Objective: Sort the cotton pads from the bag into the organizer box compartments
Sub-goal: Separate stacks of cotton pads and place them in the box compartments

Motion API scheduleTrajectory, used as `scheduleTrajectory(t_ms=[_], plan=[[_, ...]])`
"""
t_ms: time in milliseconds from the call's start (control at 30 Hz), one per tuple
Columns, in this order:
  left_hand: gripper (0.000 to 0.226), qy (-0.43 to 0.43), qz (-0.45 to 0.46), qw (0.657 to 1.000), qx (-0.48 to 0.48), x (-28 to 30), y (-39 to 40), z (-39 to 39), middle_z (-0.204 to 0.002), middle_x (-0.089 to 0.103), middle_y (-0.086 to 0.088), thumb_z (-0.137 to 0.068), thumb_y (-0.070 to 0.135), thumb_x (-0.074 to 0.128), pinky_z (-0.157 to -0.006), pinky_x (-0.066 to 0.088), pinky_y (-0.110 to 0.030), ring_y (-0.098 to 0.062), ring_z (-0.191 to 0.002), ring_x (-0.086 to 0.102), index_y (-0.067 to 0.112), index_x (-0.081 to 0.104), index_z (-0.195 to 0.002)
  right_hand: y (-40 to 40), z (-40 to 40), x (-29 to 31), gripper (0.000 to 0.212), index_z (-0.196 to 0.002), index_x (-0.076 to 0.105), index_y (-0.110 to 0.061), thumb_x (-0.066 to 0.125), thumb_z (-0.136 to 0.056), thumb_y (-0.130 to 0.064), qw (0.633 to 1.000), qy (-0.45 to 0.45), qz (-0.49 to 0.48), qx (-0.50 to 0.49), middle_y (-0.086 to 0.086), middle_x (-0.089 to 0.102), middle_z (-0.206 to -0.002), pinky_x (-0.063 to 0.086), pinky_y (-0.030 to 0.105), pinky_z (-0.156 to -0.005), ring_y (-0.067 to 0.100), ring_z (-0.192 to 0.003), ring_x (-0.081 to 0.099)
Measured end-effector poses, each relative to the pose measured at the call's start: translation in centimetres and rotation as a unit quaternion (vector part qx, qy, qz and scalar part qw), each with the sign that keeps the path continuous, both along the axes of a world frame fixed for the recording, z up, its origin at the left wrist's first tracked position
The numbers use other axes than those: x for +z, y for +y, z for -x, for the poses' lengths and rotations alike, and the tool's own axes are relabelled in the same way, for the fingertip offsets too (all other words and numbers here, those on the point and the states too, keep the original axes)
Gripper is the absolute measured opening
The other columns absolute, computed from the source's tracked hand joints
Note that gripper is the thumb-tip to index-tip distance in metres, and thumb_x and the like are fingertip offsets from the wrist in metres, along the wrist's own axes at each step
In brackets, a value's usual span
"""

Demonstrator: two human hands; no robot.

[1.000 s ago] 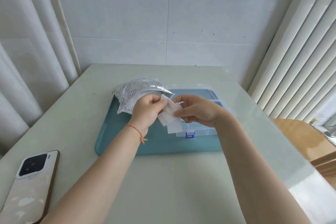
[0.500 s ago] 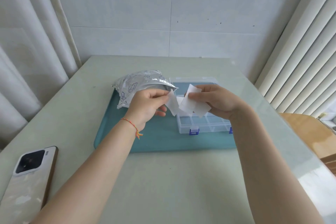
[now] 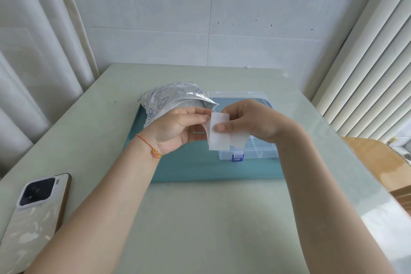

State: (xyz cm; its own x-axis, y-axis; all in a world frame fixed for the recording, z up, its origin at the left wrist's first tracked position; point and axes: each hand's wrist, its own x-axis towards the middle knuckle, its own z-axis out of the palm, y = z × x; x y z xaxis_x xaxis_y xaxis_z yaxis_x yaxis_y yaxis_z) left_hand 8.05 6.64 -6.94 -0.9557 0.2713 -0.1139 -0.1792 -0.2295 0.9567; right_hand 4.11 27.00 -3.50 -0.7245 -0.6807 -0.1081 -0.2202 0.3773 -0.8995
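Hiding organizer box (image 3: 255, 151) compartments: right hand (image 3: 251, 121), cotton pads (image 3: 219, 134); pad count unclear.

The right hand (image 3: 249, 122) and cotton pads (image 3: 219, 133) hide most organizer box (image 3: 255, 153) compartments.

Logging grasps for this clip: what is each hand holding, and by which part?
Both hold cotton pads above the organizer box. The right hand pinches them mid-face under its thumb; the left hand pinches their upper left edge.

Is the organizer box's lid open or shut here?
Open: the organizer box shows bare compartments, its clear lid lying back behind the hands.
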Motion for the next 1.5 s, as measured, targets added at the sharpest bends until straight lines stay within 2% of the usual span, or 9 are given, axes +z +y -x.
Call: scheduleTrajectory(t_ms=[267, 467, 667, 867, 1033, 1133, 1267, 1400, 1500], plan=[[0.022, 0.007, -0.061, 0.998, 0.022, 0.1, 0.7, 0.0, -0.090, 0.071, -0.005, -0.095, -0.001, 0.049, -0.067, 0.058, -0.025, -0.016, -0.075, 0.068, 0.011, 0.066, -0.100, -1.4, -0.2, -0.2, 0.011, -0.078, 0.071, -0.014, 0.079, -0.082, -0.021, 0.997, 0.030, 0.023, -0.062, -0.004, 0.066, -0.069, 0.044, 0.024, -0.063, 0.012, -0.064, 0.057], [0.019, 0.026, 0.038, 0.997, 0.056, -0.1, 0.5, 0.0, -0.087, 0.072, -0.006, -0.093, 0.000, 0.057, -0.064, 0.057, -0.025, -0.019, -0.076, 0.069, 0.009, 0.065, -0.107, -0.8, -0.2, 0.3, 0.016, -0.073, 0.069, -0.015, 0.081, -0.080, -0.023, 0.997, 0.043, -0.008, -0.057, -0.006, 0.063, -0.065, 0.042, 0.025, -0.063, 0.012, -0.063, 0.055], [0.029, 0.013, 0.027, 1.000, 0.005, 0.2, 0.1, -0.3, -0.087, 0.071, -0.005, -0.076, 0.012, 0.067, -0.066, 0.057, -0.024, -0.018, -0.076, 0.069, 0.011, 0.064, -0.105, -1.0, -0.7, 0.4, 0.042, -0.080, 0.062, 0.005, 0.083, -0.077, -0.031, 0.996, 0.032, -0.063, -0.045, 0.004, 0.058, -0.061, 0.038, 0.024, -0.050, 0.022, -0.057, 0.049], [0.019, 0.020, -0.001, 0.999, 0.037, 0.0, 0.3, 0.0, -0.101, 0.067, -0.014, -0.093, 0.006, 0.057, -0.076, 0.057, -0.029, -0.024, -0.087, 0.065, 0.005, 0.061, -0.112, -1.2, -0.4, 0.2, 0.043, -0.065, 0.053, -0.011, 0.082, -0.077, -0.040, 0.990, 0.053, -0.072, -0.108, 0.001, 0.055, -0.054, 0.034, 0.020, -0.044, 0.018, -0.045, 0.043], [0.024, 0.025, -0.025, 0.997, 0.071, 0.1, 0.9, -0.1, -0.093, 0.070, -0.008, -0.083, 0.007, 0.065, -0.073, 0.058, -0.026, -0.018, -0.081, 0.068, 0.008, 0.062, -0.107, -1.2, -0.2, -0.1, 0.061, -0.078, 0.053, 0.005, 0.083, -0.071, -0.048, 0.988, 0.044, -0.050, -0.142, 0.011, 0.047, -0.058, 0.026, 0.022, -0.044, 0.021, -0.051, 0.035], [0.018, 0.020, -0.013, 0.987, 0.159, 0.2, 0.8, 0.0, -0.088, 0.069, -0.007, -0.090, -0.004, 0.059, -0.064, 0.058, -0.026, -0.017, -0.074, 0.068, 0.011, 0.063, -0.098, -0.6, 0.1, 0.0, 0.042, -0.075, 0.059, 0.000, 0.079, -0.080, -0.037, 0.990, 0.047, -0.038, -0.130, 0.008, 0.051, -0.054, 0.031, 0.021, -0.045, 0.019, -0.044, 0.038], [0.019, 0.028, 0.030, 0.965, 0.260, 0.2, 0.5, 0.3, -0.087, 0.067, -0.005, -0.090, -0.003, 0.063, -0.054, 0.055, -0.023, -0.012, -0.065, 0.067, 0.015, 0.062, -0.096, 0.3, 0.7, 0.2, 0.013, -0.083, 0.068, -0.004, 0.070, -0.090, -0.015, 0.986, 0.023, 0.047, -0.160, 0.011, 0.063, -0.071, 0.048, 0.022, -0.054, 0.014, -0.049, 0.056], [0.020, 0.030, 0.030, 0.955, 0.292, -0.2, 0.7, 0.5, -0.086, 0.066, -0.006, -0.087, -0.004, 0.065, -0.059, 0.057, -0.025, -0.013, -0.067, 0.068, 0.012, 0.062, -0.099, -0.1, 0.9, 0.2, 0.009, -0.084, 0.066, -0.007, 0.067, -0.091, -0.013, 0.971, -0.076, 0.170, -0.153, 0.005, 0.066, -0.072, 0.051, 0.023, -0.055, 0.016, -0.057, 0.063], [0.018, 0.030, 0.010, 0.955, 0.295, -0.1, 1.0, 0.5, -0.086, 0.068, -0.008, -0.088, -0.004, 0.064, -0.058, 0.055, -0.024, -0.014, -0.067, 0.068, 0.009, 0.064, -0.101, -1.6, 0.5, -0.3, 0.015, -0.079, 0.063, -0.010, 0.069, -0.090, -0.018, 0.974, -0.072, 0.156, -0.149, 0.001, 0.064, -0.069, 0.048, 0.023, -0.053, 0.015, -0.056, 0.060]])
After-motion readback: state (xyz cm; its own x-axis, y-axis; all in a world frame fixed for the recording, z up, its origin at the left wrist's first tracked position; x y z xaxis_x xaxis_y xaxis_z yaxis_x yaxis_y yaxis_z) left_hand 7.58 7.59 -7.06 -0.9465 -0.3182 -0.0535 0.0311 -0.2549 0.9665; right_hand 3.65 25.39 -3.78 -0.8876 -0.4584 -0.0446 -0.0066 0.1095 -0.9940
